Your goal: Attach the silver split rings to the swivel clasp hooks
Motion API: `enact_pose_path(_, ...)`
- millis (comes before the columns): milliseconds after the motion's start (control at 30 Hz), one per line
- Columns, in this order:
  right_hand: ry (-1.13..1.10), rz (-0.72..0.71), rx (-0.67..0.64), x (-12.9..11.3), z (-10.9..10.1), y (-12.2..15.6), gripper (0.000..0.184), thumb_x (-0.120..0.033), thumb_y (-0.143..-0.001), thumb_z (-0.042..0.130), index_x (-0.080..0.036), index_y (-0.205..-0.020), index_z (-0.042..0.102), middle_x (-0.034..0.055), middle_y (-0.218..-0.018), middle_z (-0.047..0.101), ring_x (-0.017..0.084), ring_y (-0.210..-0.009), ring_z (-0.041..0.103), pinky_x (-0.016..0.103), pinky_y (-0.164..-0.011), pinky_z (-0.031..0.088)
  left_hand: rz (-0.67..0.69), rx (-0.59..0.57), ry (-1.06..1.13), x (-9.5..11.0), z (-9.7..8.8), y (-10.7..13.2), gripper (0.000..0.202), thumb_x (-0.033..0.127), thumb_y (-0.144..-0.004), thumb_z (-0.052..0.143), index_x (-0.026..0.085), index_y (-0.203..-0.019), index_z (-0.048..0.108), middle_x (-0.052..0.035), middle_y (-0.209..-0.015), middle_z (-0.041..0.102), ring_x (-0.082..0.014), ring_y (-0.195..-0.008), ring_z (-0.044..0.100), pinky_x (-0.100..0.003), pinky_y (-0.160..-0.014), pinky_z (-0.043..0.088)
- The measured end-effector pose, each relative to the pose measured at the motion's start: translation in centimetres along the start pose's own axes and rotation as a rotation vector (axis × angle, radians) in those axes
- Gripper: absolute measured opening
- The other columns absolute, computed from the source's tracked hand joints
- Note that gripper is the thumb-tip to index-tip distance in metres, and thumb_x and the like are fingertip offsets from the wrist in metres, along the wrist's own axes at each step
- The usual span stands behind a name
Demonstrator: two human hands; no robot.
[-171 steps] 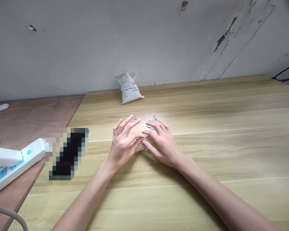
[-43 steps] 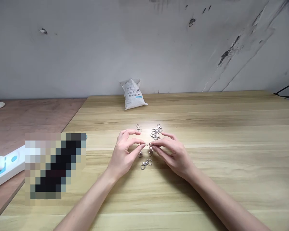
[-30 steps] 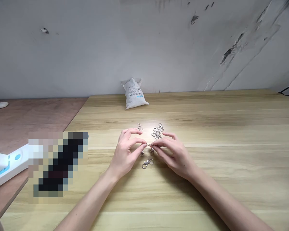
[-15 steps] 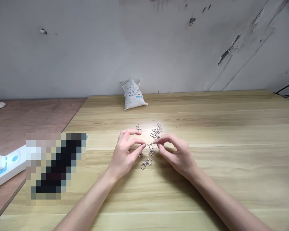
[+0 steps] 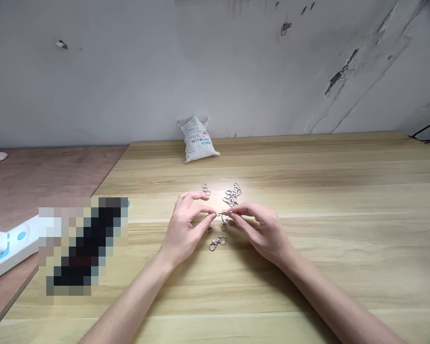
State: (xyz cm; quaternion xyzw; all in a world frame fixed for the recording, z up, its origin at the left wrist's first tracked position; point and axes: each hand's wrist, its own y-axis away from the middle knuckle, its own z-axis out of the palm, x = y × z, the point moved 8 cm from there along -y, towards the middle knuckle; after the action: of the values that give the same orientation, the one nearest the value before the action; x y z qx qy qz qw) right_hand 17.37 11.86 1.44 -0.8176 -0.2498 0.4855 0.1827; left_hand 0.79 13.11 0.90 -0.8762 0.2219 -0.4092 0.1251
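Observation:
My left hand (image 5: 188, 229) pinches a small metal split ring (image 5: 218, 214) between thumb and forefinger, its other fingers curved above. Facing it, my right hand (image 5: 261, 224) is closed on a slim silver swivel clasp (image 5: 225, 213), seen edge-on, whose tip meets or nearly meets the ring. Just below the fingertips lies a clasp with a ring (image 5: 224, 223), and nearer me is another clasp joined to rings (image 5: 217, 243). Part of a further metal piece (image 5: 209, 229) shows beside my left thumb.
Beyond my hands lie a few loose rings (image 5: 206, 189) and a pile of silver clasps (image 5: 232, 195). A white labelled bag (image 5: 198, 139) stands near the wall. At left are a blurred-out dark object (image 5: 89, 243) and a white power strip (image 5: 17, 243).
My right hand has moved left, bringing the clasp up to the ring in my left hand. The left hand has stayed almost still.

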Motion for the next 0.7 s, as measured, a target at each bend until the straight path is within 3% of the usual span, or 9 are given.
enact_pose_path(333, 0.118, -0.092, -0.008, -1.06, -0.05, -0.14, 0.009, -0.013, -0.088, 0.059, -0.019, -0.091, 0.065, 0.0021, -0.079, 0.072, 0.015, -0.069, 0.065, 0.029, -0.067, 0.048, 0.001, 0.009, -0.014, 0.23, -0.1, -0.06, 0.009, 0.022, -0.09, 0.06, 0.026, -0.086, 0.068, -0.0022, -0.116, 0.058, -0.0214, -0.12, 0.045, -0.043, -0.102, 0.039)
enact_pose_path(700, 0.146, -0.078, -0.003, -0.52, -0.04, 0.0, 0.009, -0.013, -0.088, 0.059, -0.019, -0.09, 0.064, 0.0011, -0.08, 0.071, 0.014, -0.071, 0.063, 0.027, -0.067, 0.046, 0.019, 0.003, -0.027, 0.31, -0.02, -0.04, 0.008, 0.023, -0.09, 0.06, 0.025, -0.086, 0.067, -0.0026, -0.115, 0.059, -0.0219, -0.12, 0.045, -0.045, -0.102, 0.038)
